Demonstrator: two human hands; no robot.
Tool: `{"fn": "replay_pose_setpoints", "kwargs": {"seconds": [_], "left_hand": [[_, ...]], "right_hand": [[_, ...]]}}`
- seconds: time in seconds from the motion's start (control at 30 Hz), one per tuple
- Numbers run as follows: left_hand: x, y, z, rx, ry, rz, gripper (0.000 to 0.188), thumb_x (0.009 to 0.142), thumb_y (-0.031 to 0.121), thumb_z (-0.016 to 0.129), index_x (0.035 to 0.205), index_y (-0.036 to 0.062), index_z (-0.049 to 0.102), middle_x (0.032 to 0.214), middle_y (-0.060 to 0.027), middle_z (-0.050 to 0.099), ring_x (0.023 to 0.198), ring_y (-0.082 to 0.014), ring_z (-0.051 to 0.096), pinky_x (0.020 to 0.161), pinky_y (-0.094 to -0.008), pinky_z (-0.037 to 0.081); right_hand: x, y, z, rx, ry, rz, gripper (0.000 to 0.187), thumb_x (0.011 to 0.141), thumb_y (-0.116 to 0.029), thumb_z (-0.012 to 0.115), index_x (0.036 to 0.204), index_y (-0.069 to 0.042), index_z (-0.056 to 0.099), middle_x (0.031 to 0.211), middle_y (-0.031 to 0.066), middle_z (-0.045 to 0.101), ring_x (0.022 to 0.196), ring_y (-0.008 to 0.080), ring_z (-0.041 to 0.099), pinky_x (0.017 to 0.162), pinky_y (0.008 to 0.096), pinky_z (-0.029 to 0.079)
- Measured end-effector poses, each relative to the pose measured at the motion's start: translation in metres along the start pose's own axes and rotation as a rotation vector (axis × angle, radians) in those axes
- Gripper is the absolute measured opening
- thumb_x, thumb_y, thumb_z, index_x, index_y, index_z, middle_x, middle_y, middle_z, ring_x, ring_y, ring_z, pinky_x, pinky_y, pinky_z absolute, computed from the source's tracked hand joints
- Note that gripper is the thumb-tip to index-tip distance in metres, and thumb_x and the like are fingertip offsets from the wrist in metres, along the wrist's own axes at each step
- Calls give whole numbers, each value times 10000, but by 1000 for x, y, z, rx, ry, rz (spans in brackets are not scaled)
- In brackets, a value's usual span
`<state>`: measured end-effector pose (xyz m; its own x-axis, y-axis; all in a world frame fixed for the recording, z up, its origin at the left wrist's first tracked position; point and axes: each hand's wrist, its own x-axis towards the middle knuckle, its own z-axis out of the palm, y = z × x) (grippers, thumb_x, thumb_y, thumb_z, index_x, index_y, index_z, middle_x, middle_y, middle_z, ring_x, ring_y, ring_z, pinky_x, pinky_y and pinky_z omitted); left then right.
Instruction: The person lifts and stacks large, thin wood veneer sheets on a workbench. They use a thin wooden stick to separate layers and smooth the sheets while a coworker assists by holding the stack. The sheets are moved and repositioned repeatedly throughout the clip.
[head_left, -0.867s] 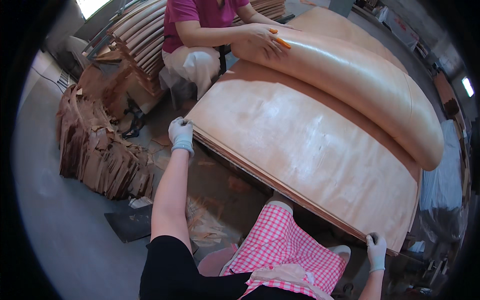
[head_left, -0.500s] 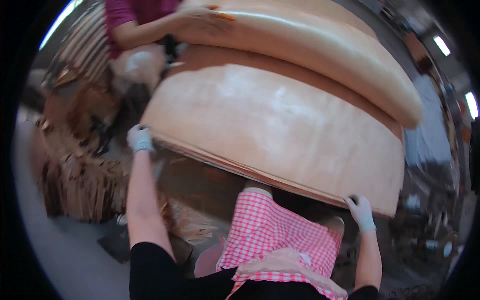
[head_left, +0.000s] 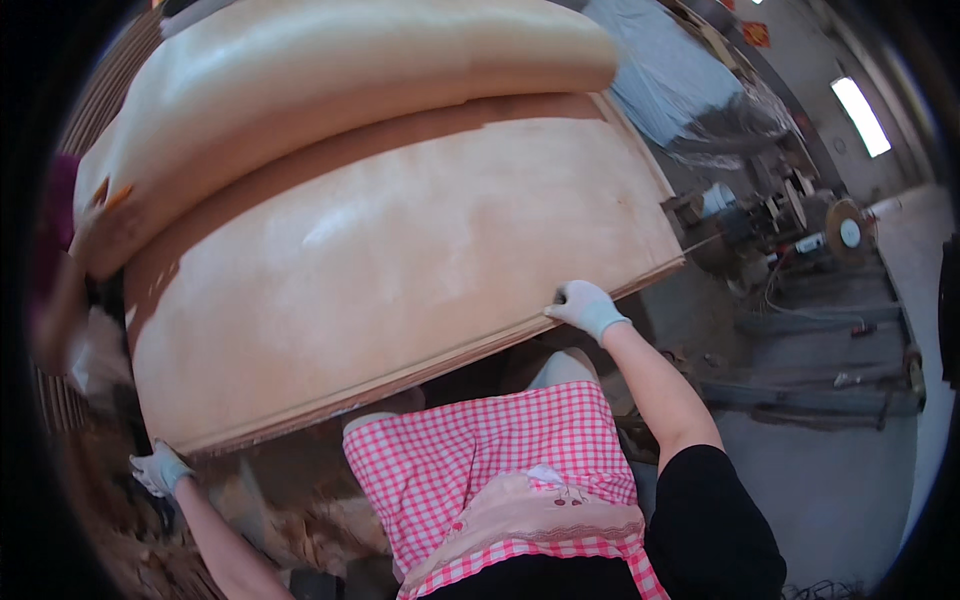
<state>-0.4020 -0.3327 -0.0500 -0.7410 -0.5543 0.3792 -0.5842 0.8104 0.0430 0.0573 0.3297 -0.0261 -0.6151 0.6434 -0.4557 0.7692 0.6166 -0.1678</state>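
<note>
A stack of thin tan wood veneer sheets lies before me, its layered near edge running from lower left up to the right. My left hand, in a pale glove, is closed at the stack's near left corner. Further right, my gloved right hand pinches the same edge, thumb and fingers together, a little inward of the right corner. Across the far part, a large sheet of veneer is curled over into a long roll. How many sheets my fingers hold is hidden.
At the left, another person's hand with an orange object rests against the roll. Torn brown scraps lie at the lower left. A plastic-covered pile stands at the far right, with machinery and a metal frame nearer.
My view has swung to the right, so the stack and the other person appear further left. Both my hands remain at the near edge, the right now somewhat further in from its corner.
</note>
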Motion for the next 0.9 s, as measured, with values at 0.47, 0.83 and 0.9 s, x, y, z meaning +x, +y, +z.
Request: {"fn": "replay_pose_setpoints", "kwargs": {"seconds": [0.47, 0.83, 0.9], "left_hand": [[-517, 213, -176, -598, -681, 1551, 965, 857, 437, 698, 1567, -55, 268, 1619, -271, 293, 1524, -419, 223, 1255, -528, 128], [-512, 210, -183, -515, -673, 1548, 984, 827, 431, 722, 1564, -54, 284, 1637, -245, 278, 1533, -402, 204, 1263, -514, 120], [-511, 211, -183, -515, -668, 1552, 975, 825, 432, 723, 1559, -48, 297, 1638, -241, 279, 1532, -405, 206, 1262, -518, 125]], "right_hand": [[2, 27, -21, 209, -22, -150, 334, 845, -345, 674, 1006, -65, 759, 1044, 204, 731, 1004, 365, 698, 911, 458, 540], [38, 305, -100, -8, 226, 197, 278, 905, -277, 636, 1096, -98, 729, 1098, 174, 726, 1029, 372, 681, 897, 462, 534], [50, 318, -87, 18, 230, 244, 283, 918, -279, 631, 1100, -83, 722, 1100, 175, 725, 1045, 387, 673, 899, 471, 531]]}}
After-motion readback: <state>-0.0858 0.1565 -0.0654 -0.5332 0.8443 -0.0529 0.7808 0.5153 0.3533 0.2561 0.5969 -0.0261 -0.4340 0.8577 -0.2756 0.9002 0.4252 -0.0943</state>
